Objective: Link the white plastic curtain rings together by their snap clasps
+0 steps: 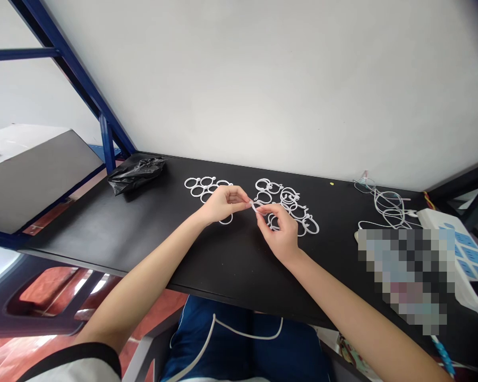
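Over the middle of the black table (pixel 207 260), my two hands meet at one white curtain ring (pixel 255 206). My left hand (pixel 221 204) pinches its left end between thumb and fingertips. On the other side, the closed thumb and fingers of my right hand (pixel 281 233) grip the same ring. Several white curtain rings (pixel 191 183) lie flat behind and under my left hand, partly covered by it. A looser, overlapping cluster of white curtain rings (pixel 311 225) spreads behind and to the right of my right hand. Small eyelets stick out from some rings.
A crumpled black plastic bag (pixel 137 175) lies at the table's back left, near a blue metal frame (pixel 107 140). To the right are a tangled white cable (pixel 390 207), a white power strip (pixel 442 223) and a blurred-out item. A white wall (pixel 263 95) rises behind the table.
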Available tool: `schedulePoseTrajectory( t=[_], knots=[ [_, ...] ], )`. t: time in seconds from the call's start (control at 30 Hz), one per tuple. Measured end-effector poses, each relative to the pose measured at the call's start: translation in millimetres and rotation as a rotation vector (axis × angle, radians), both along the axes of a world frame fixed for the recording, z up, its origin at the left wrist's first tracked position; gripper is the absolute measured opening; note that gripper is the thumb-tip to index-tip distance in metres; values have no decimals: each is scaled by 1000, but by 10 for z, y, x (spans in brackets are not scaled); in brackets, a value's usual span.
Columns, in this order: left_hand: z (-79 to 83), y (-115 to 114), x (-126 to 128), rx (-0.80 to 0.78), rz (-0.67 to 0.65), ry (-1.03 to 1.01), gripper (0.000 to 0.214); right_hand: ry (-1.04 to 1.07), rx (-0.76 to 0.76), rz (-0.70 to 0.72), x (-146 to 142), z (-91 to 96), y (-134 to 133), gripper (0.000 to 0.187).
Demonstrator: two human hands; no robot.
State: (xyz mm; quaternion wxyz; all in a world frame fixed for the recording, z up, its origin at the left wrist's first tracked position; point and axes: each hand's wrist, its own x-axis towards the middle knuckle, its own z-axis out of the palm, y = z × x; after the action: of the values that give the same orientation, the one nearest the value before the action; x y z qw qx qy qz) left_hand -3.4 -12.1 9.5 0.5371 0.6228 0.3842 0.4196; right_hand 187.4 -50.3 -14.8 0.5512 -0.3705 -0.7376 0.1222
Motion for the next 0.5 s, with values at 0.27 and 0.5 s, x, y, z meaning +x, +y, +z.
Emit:
schedulePoseTrajectory(
  t=[0.27, 0.5],
  knots=[
    [-5, -5, 7, 33, -10, 10, 27, 5, -8, 13, 2, -2, 1, 14],
    [28, -29, 30, 81, -24, 18, 30, -43, 53, -32, 14, -16, 37, 14]
  ],
)
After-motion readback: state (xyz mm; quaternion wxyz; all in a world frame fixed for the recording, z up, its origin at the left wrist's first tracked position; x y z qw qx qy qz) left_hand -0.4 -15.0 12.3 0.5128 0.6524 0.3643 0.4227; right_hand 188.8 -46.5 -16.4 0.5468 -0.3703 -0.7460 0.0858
